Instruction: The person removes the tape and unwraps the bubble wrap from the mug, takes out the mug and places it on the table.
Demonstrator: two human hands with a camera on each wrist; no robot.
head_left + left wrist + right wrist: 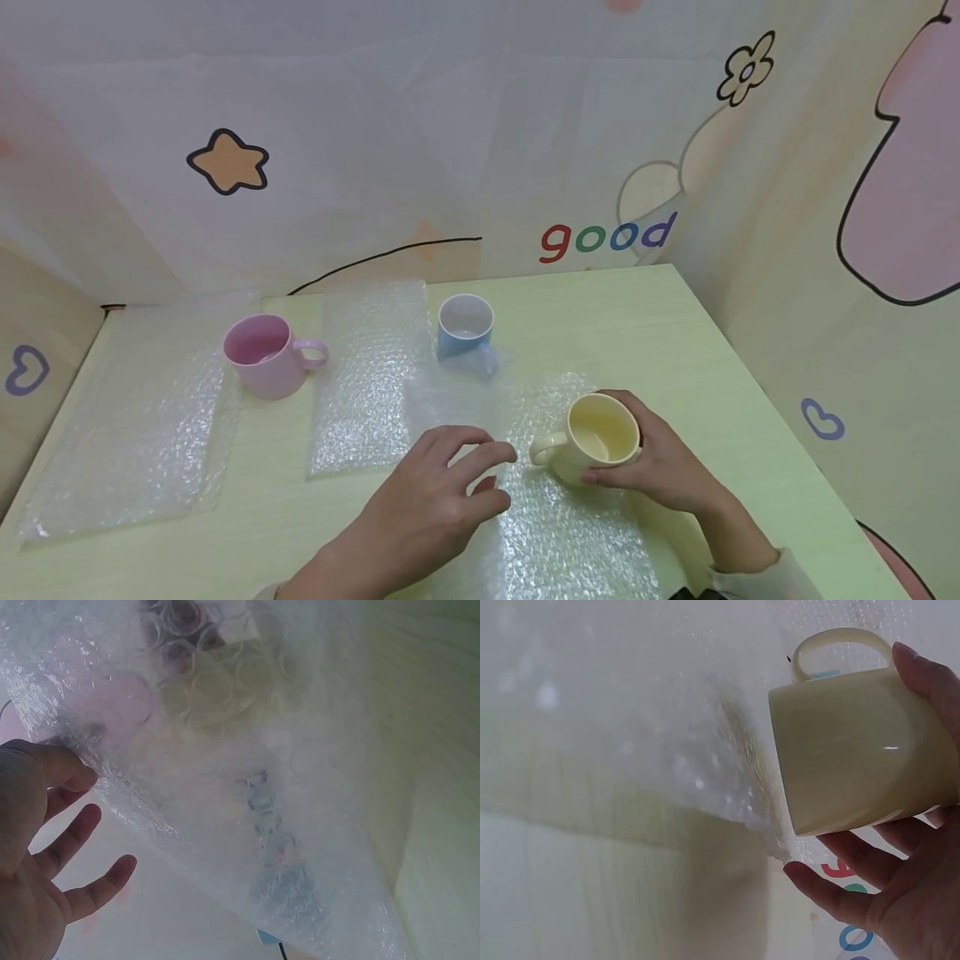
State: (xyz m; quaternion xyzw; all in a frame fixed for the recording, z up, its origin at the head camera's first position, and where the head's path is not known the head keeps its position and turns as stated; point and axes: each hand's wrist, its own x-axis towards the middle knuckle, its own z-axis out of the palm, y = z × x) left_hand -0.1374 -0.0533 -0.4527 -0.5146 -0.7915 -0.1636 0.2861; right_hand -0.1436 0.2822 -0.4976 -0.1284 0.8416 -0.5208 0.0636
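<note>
My right hand (pixel 663 467) grips a pale yellow mug (pixel 600 442) around its body, handle pointing left. The mug is upright or slightly tilted over a bubble wrap sheet (pixel 562 533); whether its base touches is unclear. In the right wrist view, the fingers wrap the side of the mug (pixel 862 750) away from the base. My left hand (pixel 442 492) is just left of the mug. In the left wrist view, thumb and index finger pinch the edge of the raised bubble wrap (pixel 225 772), and the other fingers stay loose. The mug shows blurrily through it.
A pink mug (pixel 270 358) stands at the left beside two more bubble wrap sheets, one at the far left (pixel 135 433) and one in the middle (pixel 367 375). A blue cup (pixel 465 325) stands at the back, partly behind clear plastic. A printed curtain (pixel 420 150) borders the table.
</note>
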